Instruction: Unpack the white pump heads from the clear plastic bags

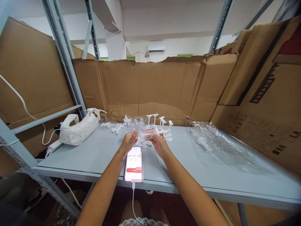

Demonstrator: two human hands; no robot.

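Running crosswise: clear syringe (pixel 148 133), white end (pixel 166 132) rightward.

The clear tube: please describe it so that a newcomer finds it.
On the grey shelf, find the phone at the front edge. Just beyond, the clear tube is between left hand and right hand, showing a row of short marks, unlike the white parts behind.

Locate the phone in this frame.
In the head view, the phone lies left of centre at the front edge of the grey shelf, just below the left hand in the picture, with a white cable plugged into its near end.
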